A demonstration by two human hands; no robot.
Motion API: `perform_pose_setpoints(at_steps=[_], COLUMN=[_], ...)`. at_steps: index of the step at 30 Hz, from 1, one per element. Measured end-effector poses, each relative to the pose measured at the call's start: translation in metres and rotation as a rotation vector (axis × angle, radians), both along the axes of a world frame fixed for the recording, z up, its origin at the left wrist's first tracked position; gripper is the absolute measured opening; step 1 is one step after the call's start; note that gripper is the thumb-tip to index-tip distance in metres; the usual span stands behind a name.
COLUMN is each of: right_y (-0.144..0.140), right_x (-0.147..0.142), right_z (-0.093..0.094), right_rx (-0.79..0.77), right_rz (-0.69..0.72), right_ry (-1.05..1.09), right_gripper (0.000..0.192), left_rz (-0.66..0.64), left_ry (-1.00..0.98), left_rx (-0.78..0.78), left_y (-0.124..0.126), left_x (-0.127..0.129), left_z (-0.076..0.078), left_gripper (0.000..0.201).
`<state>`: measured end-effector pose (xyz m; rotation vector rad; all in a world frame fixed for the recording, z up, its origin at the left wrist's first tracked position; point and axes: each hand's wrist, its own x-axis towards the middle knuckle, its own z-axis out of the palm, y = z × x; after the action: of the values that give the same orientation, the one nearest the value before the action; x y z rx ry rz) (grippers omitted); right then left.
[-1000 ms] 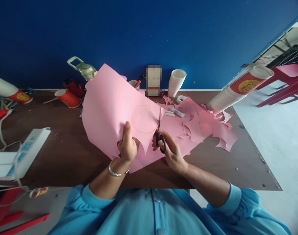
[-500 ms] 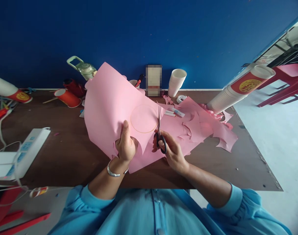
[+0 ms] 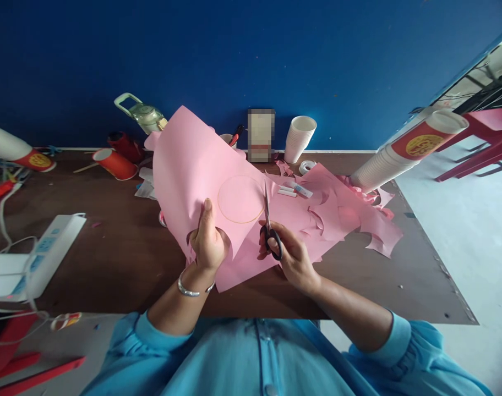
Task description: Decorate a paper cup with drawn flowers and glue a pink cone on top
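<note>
My left hand (image 3: 208, 240) grips the lower edge of a large pink paper sheet (image 3: 193, 165) and holds it tilted up above the brown table (image 3: 110, 253). A pencilled circle (image 3: 240, 199) is drawn on the sheet. My right hand (image 3: 290, 254) holds black-handled scissors (image 3: 269, 231), with the blades pointing up along the circle's right edge. More cut pink paper (image 3: 342, 212) lies flat on the table behind the scissors.
A white power strip (image 3: 40, 253) with cables lies at the left. Red paper cups (image 3: 113, 163), a green jug (image 3: 141, 113), stacked white cups (image 3: 298, 137), tape (image 3: 306, 165) and glue sticks (image 3: 294, 190) stand at the back. A long cup stack (image 3: 399, 154) lies at the right.
The pink sheet has turned a little clockwise in my left hand, and its left edge has shifted right. The scissors' blades have advanced slightly along the circle.
</note>
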<state>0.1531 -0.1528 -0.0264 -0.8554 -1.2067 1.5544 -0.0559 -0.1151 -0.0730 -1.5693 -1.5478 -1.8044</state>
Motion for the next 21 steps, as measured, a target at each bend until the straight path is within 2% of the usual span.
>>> perform_pose_setpoints(at_steps=[7, 13, 17, 21], right_y=[0.000, 0.001, 0.001, 0.001], right_x=[0.000, 0.000, 0.001, 0.001], right_z=[0.002, 0.000, 0.001, 0.001], right_rx=[-0.036, -0.045, -0.048, -0.051], right_rz=[0.004, 0.019, 0.035, 0.036], right_ry=[0.035, 0.052, 0.054, 0.030], right_gripper=[0.047, 0.046, 0.043, 0.045], left_rz=[-0.007, 0.010, -0.044, -0.051], left_ry=[-0.108, -0.075, -0.026, -0.039], left_rx=[-0.107, -0.035, -0.005, -0.063], left_y=[0.004, 0.009, 0.007, 0.007], left_x=[-0.001, -0.006, -0.009, -0.012], left_z=[0.003, 0.008, 0.008, 0.006], left_gripper=[0.038, 0.036, 0.032, 0.035])
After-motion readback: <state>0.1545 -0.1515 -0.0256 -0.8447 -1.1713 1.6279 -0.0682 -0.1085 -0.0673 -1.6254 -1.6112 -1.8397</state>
